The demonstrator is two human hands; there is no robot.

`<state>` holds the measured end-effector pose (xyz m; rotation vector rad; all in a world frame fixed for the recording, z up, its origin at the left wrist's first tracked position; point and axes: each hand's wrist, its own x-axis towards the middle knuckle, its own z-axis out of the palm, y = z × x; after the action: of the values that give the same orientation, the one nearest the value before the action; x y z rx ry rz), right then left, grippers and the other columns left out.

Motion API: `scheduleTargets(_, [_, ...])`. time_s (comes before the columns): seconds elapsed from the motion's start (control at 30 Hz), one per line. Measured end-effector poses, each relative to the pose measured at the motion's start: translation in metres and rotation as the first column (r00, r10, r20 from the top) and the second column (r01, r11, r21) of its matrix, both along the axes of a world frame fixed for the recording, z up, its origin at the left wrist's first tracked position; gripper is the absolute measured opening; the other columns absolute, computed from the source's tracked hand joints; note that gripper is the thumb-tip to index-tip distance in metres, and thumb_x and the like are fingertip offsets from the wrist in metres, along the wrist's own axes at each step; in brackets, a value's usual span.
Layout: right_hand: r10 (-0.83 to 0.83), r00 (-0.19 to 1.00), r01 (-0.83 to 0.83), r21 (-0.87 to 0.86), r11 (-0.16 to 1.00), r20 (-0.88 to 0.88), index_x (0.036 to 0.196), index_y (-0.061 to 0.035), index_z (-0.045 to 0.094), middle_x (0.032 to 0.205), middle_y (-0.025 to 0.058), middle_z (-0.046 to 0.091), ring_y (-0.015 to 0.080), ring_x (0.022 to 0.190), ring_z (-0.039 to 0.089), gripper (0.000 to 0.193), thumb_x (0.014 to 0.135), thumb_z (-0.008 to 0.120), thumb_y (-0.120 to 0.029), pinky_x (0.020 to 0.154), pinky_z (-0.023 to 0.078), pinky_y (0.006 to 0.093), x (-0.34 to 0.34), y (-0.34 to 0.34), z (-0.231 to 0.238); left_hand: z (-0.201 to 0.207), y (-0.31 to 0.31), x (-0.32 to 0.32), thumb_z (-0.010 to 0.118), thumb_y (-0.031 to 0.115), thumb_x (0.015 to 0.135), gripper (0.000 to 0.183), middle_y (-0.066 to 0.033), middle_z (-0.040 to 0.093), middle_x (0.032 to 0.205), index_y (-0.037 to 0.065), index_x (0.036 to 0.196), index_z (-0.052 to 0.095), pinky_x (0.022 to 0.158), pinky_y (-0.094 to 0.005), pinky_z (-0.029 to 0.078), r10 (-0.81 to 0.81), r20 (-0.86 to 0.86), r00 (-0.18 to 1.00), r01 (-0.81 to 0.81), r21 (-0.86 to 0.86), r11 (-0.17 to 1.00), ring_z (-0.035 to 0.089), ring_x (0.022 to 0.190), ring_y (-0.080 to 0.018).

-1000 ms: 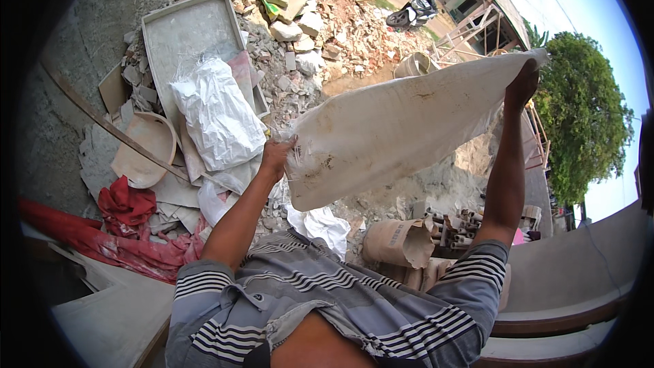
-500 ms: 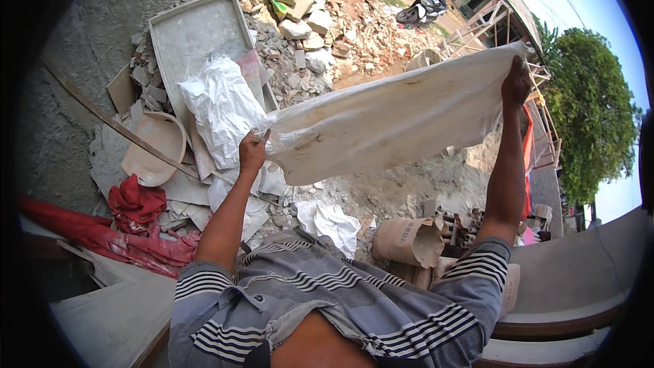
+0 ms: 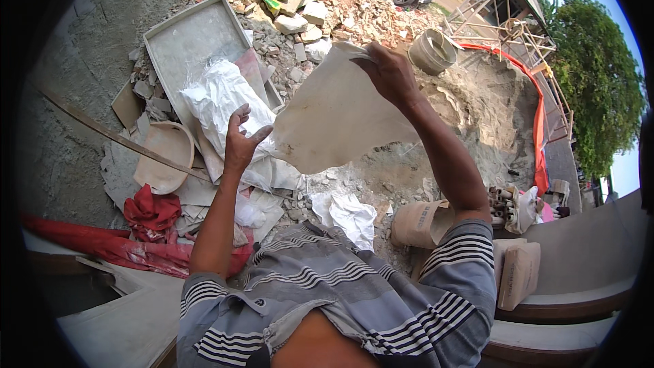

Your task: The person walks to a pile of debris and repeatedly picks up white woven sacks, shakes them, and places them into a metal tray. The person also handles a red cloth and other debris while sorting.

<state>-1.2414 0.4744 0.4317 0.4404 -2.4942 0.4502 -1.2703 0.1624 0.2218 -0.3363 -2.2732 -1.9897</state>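
An off-white sack (image 3: 340, 119) with brown smudges hangs in front of me, partly folded over. My right hand (image 3: 392, 75) is closed round its upper edge. At the sack's left end my left hand (image 3: 243, 138) has its fingers spread and its thumb pointing toward the fabric; I cannot tell whether they touch. Just behind that hand, a crumpled white plastic sack (image 3: 225, 99) lies on a large grey tray (image 3: 194, 27). Another crumpled white sack (image 3: 345, 217) lies on the ground below.
Rubble (image 3: 293, 24) is heaped beyond the tray. A grey bucket (image 3: 434, 52) stands at far right, near an orange-red strip (image 3: 540, 157). At left are a round pale basin (image 3: 163, 157), a long thin strip (image 3: 116, 135) and red cloth (image 3: 153, 215). Brown paper bags (image 3: 419, 223) stand at right.
My right hand has moved left and toward my left hand, so the stretched sack now hangs folded. The left hand has let go and spread its fingers.
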Motion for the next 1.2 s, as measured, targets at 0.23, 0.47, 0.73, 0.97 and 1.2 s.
scheduleTargets(0.23, [0.137,0.964,-0.145,0.019,0.989,0.228,0.102,-0.0071,0.060,0.089,0.0169,0.068,0.0389,0.080,0.067,0.036,0.083,0.076,-0.033,0.068,0.052,0.0449,-0.018,-0.072,-0.054,0.124,0.037,-0.031,0.077,0.026,0.087,0.042,-0.0074,0.069,0.108,0.003,0.119,0.062,0.082,-0.0279,0.051,-0.503,-0.086,0.860,0.507,0.032,0.862,0.063,0.094,-0.0127])
scheduleTargets(0.47, [0.225,0.914,-0.212,-0.075,0.974,0.339,0.133,-0.0047,0.050,0.117,0.0230,0.062,0.0409,0.109,0.060,0.081,0.072,0.084,-0.048,0.093,0.048,0.0457,0.012,-0.031,-0.102,0.126,0.007,-0.048,0.068,0.013,0.095,0.010,0.0032,0.068,0.089,0.004,0.097,0.070,0.070,-0.0204,0.048,-0.462,-0.092,0.882,0.465,0.320,0.825,0.057,0.078,-0.0020])
scheduleTargets(0.73, [0.191,0.863,-0.041,-0.312,0.949,0.467,0.101,-0.0014,0.064,0.088,0.0169,0.065,0.0304,0.078,0.061,0.033,0.085,0.076,-0.028,0.072,0.048,0.0395,0.019,-0.020,-0.156,0.141,-0.068,-0.080,0.067,0.017,0.096,0.011,0.0063,0.064,0.085,0.006,0.097,0.068,0.068,-0.0188,0.045,-0.287,-0.175,0.942,0.320,0.207,0.925,0.053,0.074,-0.0002])
scheduleTargets(0.97, [0.103,0.929,-0.048,-0.162,0.986,0.355,0.092,-0.0072,0.066,0.085,0.0149,0.065,0.0356,0.081,0.063,0.023,0.082,0.073,-0.027,0.070,0.049,0.0431,-0.004,-0.047,-0.129,0.112,-0.118,-0.089,0.066,0.016,0.096,0.015,0.0050,0.063,0.079,0.002,0.093,0.068,0.062,-0.0205,0.041,-0.026,-0.220,0.975,0.035,0.037,0.999,0.050,0.070,-0.0021])
scheduleTargets(1.2, [0.148,0.923,-0.021,-0.338,0.941,0.355,0.093,-0.0060,0.066,0.086,0.0164,0.066,0.0356,0.083,0.064,0.022,0.084,0.071,-0.026,0.072,0.049,0.0429,-0.025,-0.051,-0.103,0.079,-0.142,-0.076,0.065,0.015,0.097,0.015,0.0013,0.068,0.088,0.001,0.099,0.069,0.067,-0.0217,0.046,0.120,-0.129,0.984,-0.106,0.107,0.989,0.056,0.074,-0.0045])
